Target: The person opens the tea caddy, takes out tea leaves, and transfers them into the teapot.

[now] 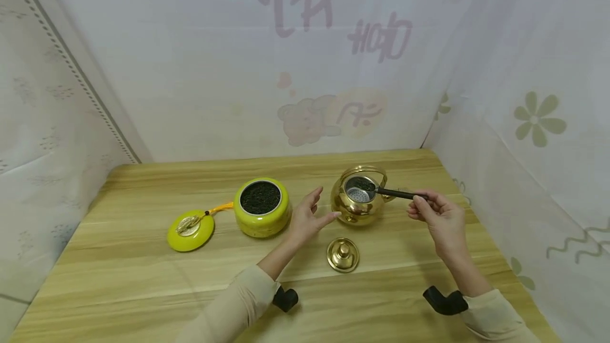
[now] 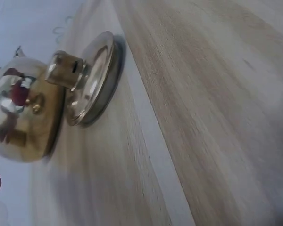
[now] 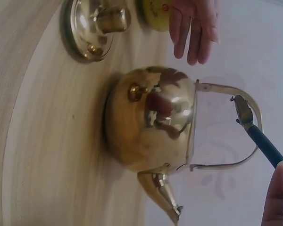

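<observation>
My right hand [image 1: 440, 218] pinches the dark handle of a small tea scoop [image 1: 400, 193] between thumb and fingers. The scoop's metal head [image 3: 244, 112], with dark bits on it, is above the pot's opening, by the arched handle. Dark tea leaves [image 1: 360, 184] lie in the perforated strainer [image 1: 358, 195] of the gold teapot [image 1: 340, 202]. Between the teapot and a yellow jar [image 1: 262, 226], my left hand [image 1: 305, 221] has its fingers extended and thumb spread towards the pot, holding nothing. Dark tea leaves [image 1: 259, 198] fill the jar nearly to its rim.
In front of the teapot lies its gold lid [image 1: 343, 254], knob upward. Left of the jar is a yellow lid [image 1: 202, 236] with an orange tassel [image 1: 221, 208]. A patterned white cloth [image 1: 214, 94] hangs behind the wooden table [image 1: 143, 279] and along its sides.
</observation>
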`<act>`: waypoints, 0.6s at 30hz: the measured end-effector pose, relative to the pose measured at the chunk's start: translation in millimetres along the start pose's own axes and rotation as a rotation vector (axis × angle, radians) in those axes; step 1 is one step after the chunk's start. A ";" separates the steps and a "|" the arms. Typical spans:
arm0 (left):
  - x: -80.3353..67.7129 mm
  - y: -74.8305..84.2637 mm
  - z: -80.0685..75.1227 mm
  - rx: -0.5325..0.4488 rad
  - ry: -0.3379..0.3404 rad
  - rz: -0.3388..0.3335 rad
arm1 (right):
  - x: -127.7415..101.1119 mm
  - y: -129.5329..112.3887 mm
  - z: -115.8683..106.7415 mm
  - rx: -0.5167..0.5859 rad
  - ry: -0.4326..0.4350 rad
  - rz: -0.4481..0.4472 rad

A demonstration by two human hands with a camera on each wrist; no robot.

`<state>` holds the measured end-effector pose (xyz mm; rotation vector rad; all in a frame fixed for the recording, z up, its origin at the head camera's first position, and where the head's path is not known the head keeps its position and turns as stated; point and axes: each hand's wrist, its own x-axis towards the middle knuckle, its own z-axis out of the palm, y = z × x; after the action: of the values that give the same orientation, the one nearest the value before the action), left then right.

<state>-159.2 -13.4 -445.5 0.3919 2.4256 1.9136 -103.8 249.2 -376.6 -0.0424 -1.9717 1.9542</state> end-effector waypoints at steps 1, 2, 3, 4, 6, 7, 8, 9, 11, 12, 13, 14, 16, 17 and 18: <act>2.4 -1.4 2.8 0.012 -0.004 0.003 | 0.6 1.3 -1.2 -0.009 0.001 0.003; 4.7 -2.8 5.3 0.022 -0.008 0.007 | 1.3 2.6 -2.1 -0.019 0.001 0.004; 6.8 -4.1 7.6 0.036 -0.009 0.011 | 2.1 4.0 -2.8 -0.022 0.002 0.007; 8.9 -5.3 9.6 0.046 -0.007 0.010 | 3.2 5.6 -3.1 -0.029 0.001 0.009; 12.8 -7.8 13.4 0.064 -0.002 0.023 | 5.7 8.6 -3.1 -0.040 -0.003 0.009; 14.4 -8.9 15.3 0.070 0.000 0.027 | 7.1 10.2 -2.8 -0.046 -0.005 0.009; 15.9 -9.8 17.3 0.073 0.001 0.023 | 8.4 11.8 -2.6 -0.058 -0.009 0.004; 17.4 -10.5 19.3 0.075 0.002 0.019 | 9.8 13.3 -2.3 -0.065 -0.013 0.003; 19.7 -11.6 23.3 0.079 0.003 0.015 | 12.3 15.7 -1.6 -0.087 -0.023 -0.002; 20.6 -12.0 25.2 0.079 0.004 0.013 | 13.3 16.6 -1.1 -0.098 -0.027 -0.005; 21.3 -12.2 26.9 0.083 0.005 0.013 | 14.4 17.3 -0.8 -0.120 -0.033 -0.010; 21.9 -12.0 28.4 0.084 0.007 0.015 | 15.5 17.9 -0.5 -0.144 -0.038 -0.016; 22.8 -12.1 31.1 0.099 0.012 0.022 | 17.7 18.3 0.2 -0.185 -0.049 -0.023; 23.1 -12.4 32.4 0.108 0.016 0.027 | 18.8 18.5 0.5 -0.209 -0.053 -0.027; 23.4 -12.3 33.4 0.114 0.020 0.029 | 19.9 18.6 0.7 -0.234 -0.056 -0.029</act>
<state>-178.1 20.8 -462.4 0.4157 2.5628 1.8039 -126.9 254.7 -390.0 -0.0190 -2.2154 1.7156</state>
